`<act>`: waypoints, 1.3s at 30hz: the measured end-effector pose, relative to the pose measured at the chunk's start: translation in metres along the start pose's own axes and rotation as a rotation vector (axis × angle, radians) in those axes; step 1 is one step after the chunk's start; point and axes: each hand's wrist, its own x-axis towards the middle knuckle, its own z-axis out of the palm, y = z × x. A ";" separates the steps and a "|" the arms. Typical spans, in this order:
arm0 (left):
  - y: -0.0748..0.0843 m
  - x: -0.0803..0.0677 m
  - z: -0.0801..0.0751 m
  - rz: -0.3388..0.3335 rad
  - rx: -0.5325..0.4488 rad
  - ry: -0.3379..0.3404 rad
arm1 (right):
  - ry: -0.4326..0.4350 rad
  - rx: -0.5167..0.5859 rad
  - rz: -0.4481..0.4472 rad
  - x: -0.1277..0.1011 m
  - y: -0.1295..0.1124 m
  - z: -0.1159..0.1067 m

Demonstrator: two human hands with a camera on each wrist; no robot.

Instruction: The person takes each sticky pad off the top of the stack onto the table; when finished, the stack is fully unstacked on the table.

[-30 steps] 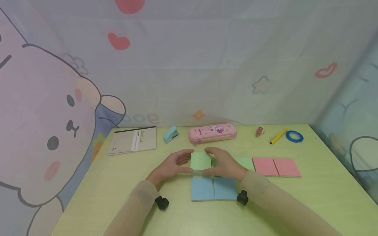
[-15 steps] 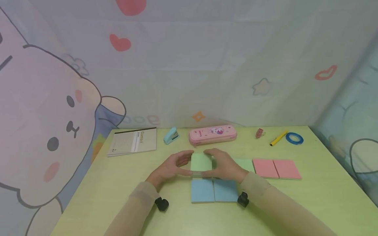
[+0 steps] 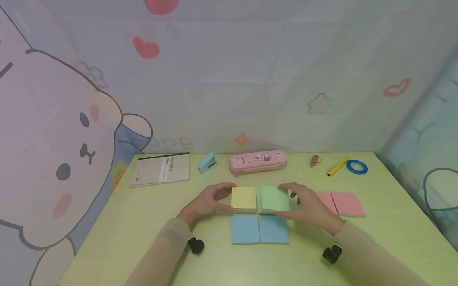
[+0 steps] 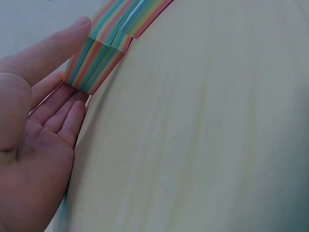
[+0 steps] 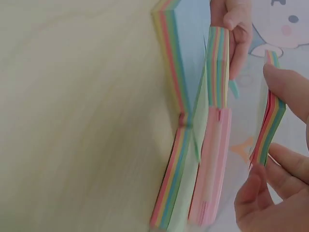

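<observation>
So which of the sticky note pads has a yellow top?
The yellow pad held by the left hand, left of the green pad. The other pads show green, blue or pink tops.

Both forearms reach forward over the table in beige sleeves, each with a small black device at the wrist. The left hand (image 3: 209,200) lies low, palm turned inward, thumb and fingers nearly straight and closed lightly on a pad's edges. The right hand (image 3: 307,206) is raised slightly, fingers curled, pinching a lifted pad between thumb and fingertips (image 5: 285,89).
</observation>
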 end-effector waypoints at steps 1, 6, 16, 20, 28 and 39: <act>0.000 0.000 0.000 -0.002 0.001 0.000 | 0.003 0.002 0.006 -0.006 0.004 -0.004; -0.002 -0.001 0.000 0.000 0.001 0.003 | 0.008 0.006 -0.008 -0.037 0.019 -0.017; 0.001 -0.002 -0.002 -0.007 -0.004 0.011 | -0.003 0.016 -0.096 -0.078 0.034 -0.027; 0.003 -0.002 -0.003 -0.002 -0.004 0.012 | -0.012 0.015 -0.140 -0.084 0.037 -0.025; 0.004 -0.001 -0.002 -0.006 0.008 0.019 | -0.056 -0.156 -0.208 -0.085 0.038 -0.020; 0.003 -0.001 0.003 -0.013 0.000 0.014 | -0.069 -0.107 -0.133 -0.080 0.037 -0.013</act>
